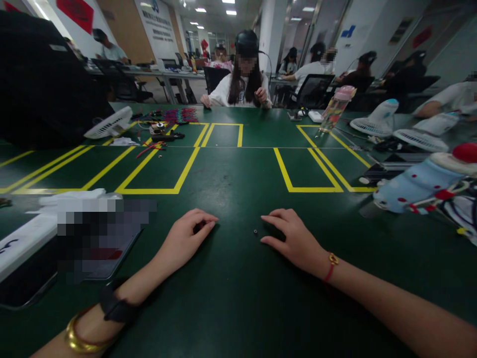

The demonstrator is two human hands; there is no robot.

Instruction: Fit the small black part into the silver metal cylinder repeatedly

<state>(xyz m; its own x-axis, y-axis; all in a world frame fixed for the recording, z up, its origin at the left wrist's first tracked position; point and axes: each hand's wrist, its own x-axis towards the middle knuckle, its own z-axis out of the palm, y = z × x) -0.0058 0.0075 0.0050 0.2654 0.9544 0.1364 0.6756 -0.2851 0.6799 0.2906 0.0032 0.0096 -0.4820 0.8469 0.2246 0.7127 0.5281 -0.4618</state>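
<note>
We see the tiny, round, dark metallic piece (255, 232) just left of our empty, wide-parted right hand (294, 238); our farther left hand (186, 232) nearly pinches, its hold unclear.

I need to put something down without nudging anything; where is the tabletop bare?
Bare green tabletop stretches beyond the left hand and right hand, between the nearer yellow outlines; another patch lies nearer, between the forearms. A tiny piece lies just off the right hand. Crowded: left, around the long white object; right, around the fans and blue object.
</note>
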